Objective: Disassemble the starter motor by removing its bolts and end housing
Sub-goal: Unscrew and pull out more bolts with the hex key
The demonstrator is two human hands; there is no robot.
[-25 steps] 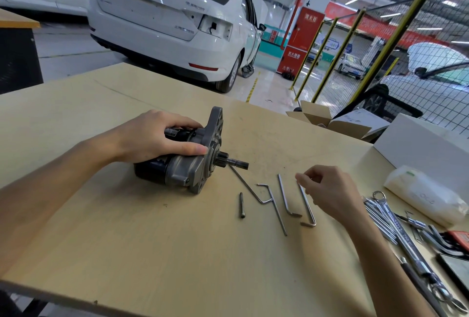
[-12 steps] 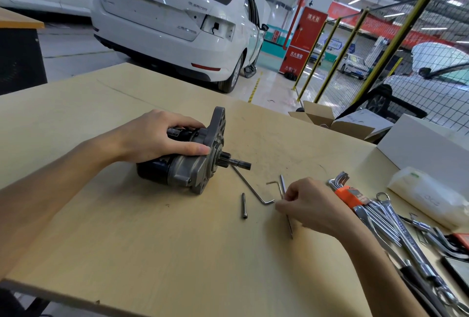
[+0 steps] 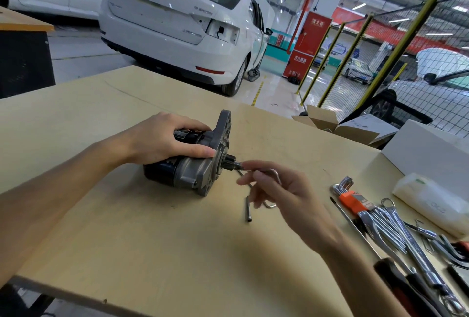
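1. The starter motor (image 3: 189, 164) lies on its side on the plywood table (image 3: 127, 240), left of centre. Its long axis runs left to right, the black body to the left, the grey end housing (image 3: 218, 149) and the short output shaft (image 3: 234, 164) pointing right.
2. The motor is held down by the left hand (image 3: 162, 139), whose fingers are curled over the top of the body, the thumb laid along the housing.
3. A loose bolt (image 3: 248, 208) is seen lying on the table just right of the motor, below the shaft.
4. An L-shaped hex key (image 3: 275, 173) is pinched by the right hand (image 3: 281, 189); its tip is hidden by blur and fingers. This hand is just beside the shaft tip, so the housing face lies to its left. It is judged that the key must be brought in leftward, along the motor's axis.
5. A hex key set (image 3: 352, 198) and spanners (image 3: 406, 235) are laid at the far right.
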